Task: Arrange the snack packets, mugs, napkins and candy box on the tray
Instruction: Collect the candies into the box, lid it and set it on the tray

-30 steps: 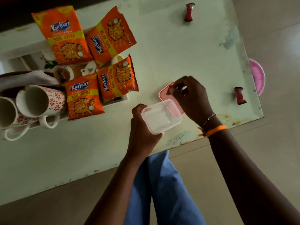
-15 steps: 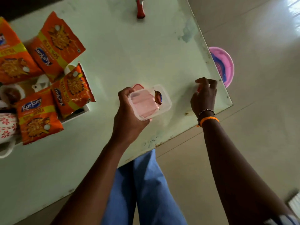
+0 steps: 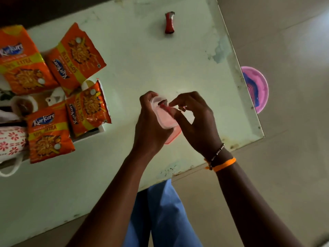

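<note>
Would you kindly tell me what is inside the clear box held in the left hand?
A red candy shows at the clear box's far end, by the right hand's fingertips. The left hand covers its near side, so any more are hidden.

Orange snack packets (image 3: 76, 57) with yellow bands, a red-flowered white mug (image 3: 10, 143), a pale green counter (image 3: 142, 59), a pink bowl (image 3: 258, 90).

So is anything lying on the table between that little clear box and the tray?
Nothing visible: bare table lies between the candy box in the left hand and the tray, though snack packets cover its near corner.
</note>
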The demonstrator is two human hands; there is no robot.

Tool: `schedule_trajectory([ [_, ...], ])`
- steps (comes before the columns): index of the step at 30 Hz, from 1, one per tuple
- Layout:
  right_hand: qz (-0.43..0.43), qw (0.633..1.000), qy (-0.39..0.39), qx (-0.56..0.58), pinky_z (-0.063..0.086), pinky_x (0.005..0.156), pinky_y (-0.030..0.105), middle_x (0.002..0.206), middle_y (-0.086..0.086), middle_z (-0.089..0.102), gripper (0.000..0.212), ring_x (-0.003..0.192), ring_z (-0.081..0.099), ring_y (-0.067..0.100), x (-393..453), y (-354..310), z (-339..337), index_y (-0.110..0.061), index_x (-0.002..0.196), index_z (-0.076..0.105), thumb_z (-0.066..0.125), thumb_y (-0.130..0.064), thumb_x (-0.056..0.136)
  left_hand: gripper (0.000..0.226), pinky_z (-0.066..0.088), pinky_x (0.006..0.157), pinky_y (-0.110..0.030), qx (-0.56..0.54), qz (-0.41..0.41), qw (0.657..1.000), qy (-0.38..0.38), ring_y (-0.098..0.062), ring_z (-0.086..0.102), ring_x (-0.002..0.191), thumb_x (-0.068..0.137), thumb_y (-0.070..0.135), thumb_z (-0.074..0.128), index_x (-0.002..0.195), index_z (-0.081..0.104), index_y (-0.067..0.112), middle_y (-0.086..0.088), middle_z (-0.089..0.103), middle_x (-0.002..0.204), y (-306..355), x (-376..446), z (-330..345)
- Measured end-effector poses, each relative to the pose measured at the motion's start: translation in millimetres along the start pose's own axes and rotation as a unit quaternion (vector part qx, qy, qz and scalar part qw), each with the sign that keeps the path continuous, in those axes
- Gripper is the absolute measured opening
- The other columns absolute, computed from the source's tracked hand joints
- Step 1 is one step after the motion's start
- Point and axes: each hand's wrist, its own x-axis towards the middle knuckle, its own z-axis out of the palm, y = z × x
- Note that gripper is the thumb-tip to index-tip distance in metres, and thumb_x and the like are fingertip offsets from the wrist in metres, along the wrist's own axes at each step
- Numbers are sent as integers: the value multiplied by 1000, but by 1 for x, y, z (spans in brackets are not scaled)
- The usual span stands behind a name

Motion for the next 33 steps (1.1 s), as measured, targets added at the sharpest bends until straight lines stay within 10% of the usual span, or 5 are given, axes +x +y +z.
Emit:
schedule_trajectory([
  [7,16,999,47,23,50,77,21,101,11,62,20,89,60,16,92,4,13,-6,94,66,49,1,86,84,55,89,-38,-38,-22,999,24,-14,49,116,55,8,83,116,27,26,2,46,125,-5,15,-12],
  [15,99,970,-88,-206,24,109,31,151,14,18,57,135,21,37,206,29,48,-22,138,37,54,-15,84,83,39,70,7,-82,-51,991,97,-11,48,107,56,15,83,118,28,25,5,43,117,-9,24,-14],
  [23,24,981,5,-193,17,83,0,112,5,61,28,115,49,26,157,29,32,-20,111,63,54,-18,85,85,47,72,0,-77,-37,989,123,-12,51,108,59,24,85,123,28,21,3,45,118,-9,30,-16],
  [28,-93,985,-64,-128,24,93,19,105,0,65,17,105,52,16,67,-4,16,-19,100,68,62,-21,84,76,45,65,1,-82,-40,988,126,-5,53,94,62,34,82,107,22,44,15,46,104,-10,30,-17],
  [33,-3,997,-41,-65,34,90,24,97,-12,60,23,99,49,6,32,5,7,-19,88,67,55,-3,79,76,51,70,-7,-79,-29,992,92,-7,58,97,61,25,84,110,27,38,12,49,110,-19,16,-24],
])
